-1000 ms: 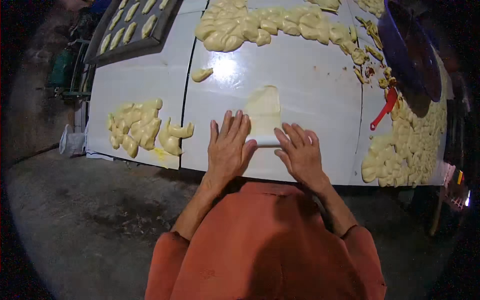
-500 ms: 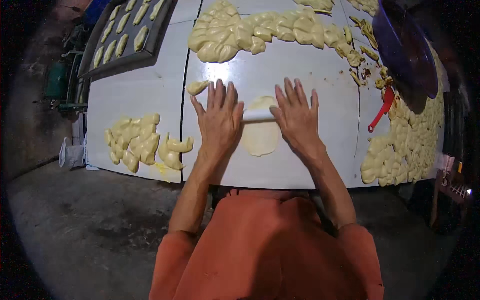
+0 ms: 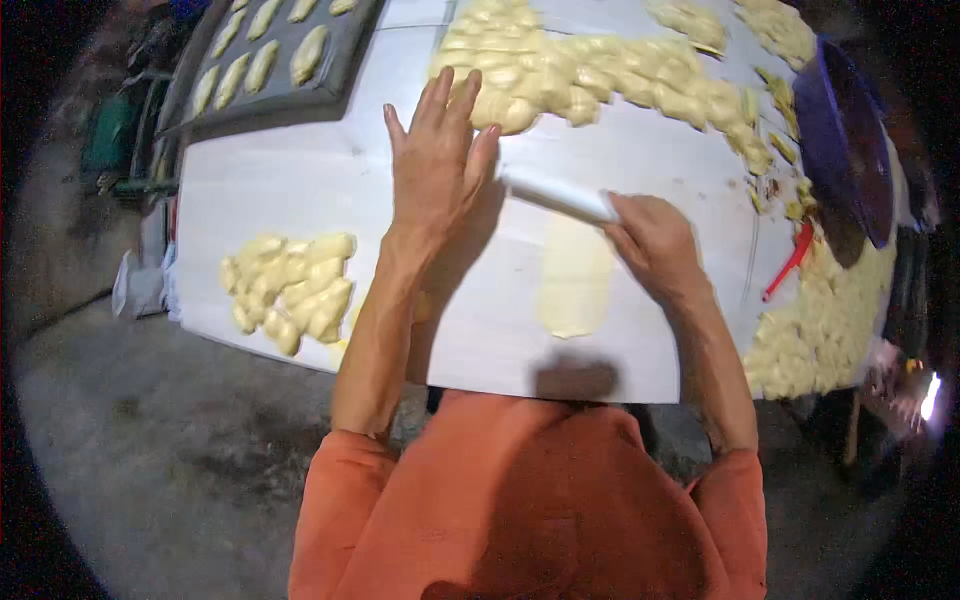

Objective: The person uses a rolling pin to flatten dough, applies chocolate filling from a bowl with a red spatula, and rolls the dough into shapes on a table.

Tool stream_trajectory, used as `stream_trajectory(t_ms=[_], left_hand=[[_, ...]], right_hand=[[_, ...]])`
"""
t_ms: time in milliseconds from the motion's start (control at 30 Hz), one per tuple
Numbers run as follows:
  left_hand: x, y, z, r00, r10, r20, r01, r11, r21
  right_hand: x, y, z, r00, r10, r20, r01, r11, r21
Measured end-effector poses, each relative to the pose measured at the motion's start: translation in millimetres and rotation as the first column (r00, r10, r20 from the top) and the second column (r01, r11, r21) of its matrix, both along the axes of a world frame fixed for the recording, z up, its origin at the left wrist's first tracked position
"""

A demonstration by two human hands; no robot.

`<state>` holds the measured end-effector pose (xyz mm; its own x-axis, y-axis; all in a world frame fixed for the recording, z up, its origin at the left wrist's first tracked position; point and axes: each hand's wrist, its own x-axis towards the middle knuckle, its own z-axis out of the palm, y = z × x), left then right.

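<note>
My right hand (image 3: 660, 245) is closed round the right end of a white rolling pin (image 3: 560, 193). The pin slants over the far end of a flattened dough strip (image 3: 575, 285), its left end farther from me. My left hand (image 3: 435, 165) is open with fingers spread, apart from the pin. Its fingertips come near the far mass of pale yellow dough pieces (image 3: 600, 75). Left of my left forearm lies a smaller heap of dough pieces (image 3: 290, 285).
A dark baking tray (image 3: 340, 85) with shaped dough pieces is at the far left. At the right stand a purple basin (image 3: 845, 140), a red-handled tool (image 3: 790, 262) and many more dough pieces (image 3: 820, 335). A dark blurred patch (image 3: 577, 378) shows at the table's near edge.
Both hands were flat on the pin; the left has lifted off and moved away, while the right now grips one end. The pin has tilted, and the dough is a longer strip.
</note>
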<state>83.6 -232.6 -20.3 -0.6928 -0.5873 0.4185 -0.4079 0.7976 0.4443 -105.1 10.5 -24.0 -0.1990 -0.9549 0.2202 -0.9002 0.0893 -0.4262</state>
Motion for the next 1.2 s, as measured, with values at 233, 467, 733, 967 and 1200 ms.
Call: stream_trajectory(t_ms=[233,467,733,967,1200], left_hand=[[174,-1,56,0.907,0.419,0.035,-0.401,0.836,0.376],[239,91,35,0.865,0.497,0.068,-0.462,0.736,0.494],[226,112,40,0.884,0.434,0.174,-0.449,0.684,0.575],[218,105,24,0.951,0.261,0.164,-0.296,0.922,0.25],[212,92,15,0.974,0.133,0.185,-0.175,0.957,0.231]], right_hand=[[0,30,2,0.861,-0.425,-0.28,0.431,0.901,-0.044],[143,-53,40,0.941,0.17,0.291,-0.181,0.983,0.01],[197,-115,10,0.839,0.518,0.168,-0.515,0.855,-0.065],[206,-99,25,0.169,-0.204,0.964,-0.278,0.929,0.245],[204,-94,32,0.126,-0.277,0.952,-0.319,0.898,0.304]])
